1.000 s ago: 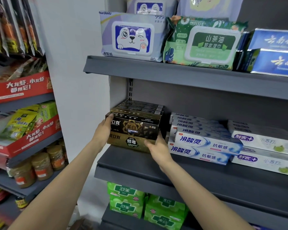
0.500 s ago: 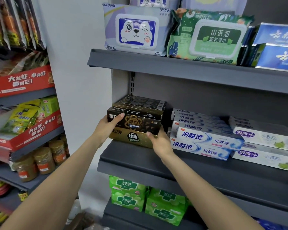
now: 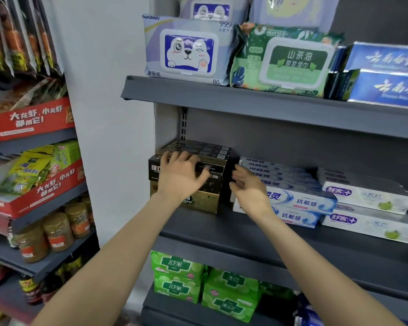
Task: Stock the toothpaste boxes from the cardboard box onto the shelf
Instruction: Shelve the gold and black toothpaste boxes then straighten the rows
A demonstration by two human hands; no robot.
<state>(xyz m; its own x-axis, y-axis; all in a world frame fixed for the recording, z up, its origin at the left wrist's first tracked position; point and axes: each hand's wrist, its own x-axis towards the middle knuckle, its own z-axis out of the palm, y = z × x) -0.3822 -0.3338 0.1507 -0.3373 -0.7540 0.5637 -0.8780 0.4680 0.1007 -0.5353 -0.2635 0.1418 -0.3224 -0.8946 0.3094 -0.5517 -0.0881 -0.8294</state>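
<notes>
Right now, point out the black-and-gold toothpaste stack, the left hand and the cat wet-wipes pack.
black-and-gold toothpaste stack (image 3: 205, 200): head view, gold front face of the bottom box.
left hand (image 3: 180, 178): head view, back of the hand, resting on the stack.
cat wet-wipes pack (image 3: 189, 51): head view, cat picture on its lid.

On the middle shelf (image 3: 245, 234) the stack of toothpaste boxes (image 3: 198, 158) stands at the left end, against the back wall. To its right lie two more stacks of boxes (image 3: 304, 203). Wipe packs (image 3: 186, 50) sit on the shelf above, and soap packs (image 3: 174, 276) on the shelf below.
</notes>
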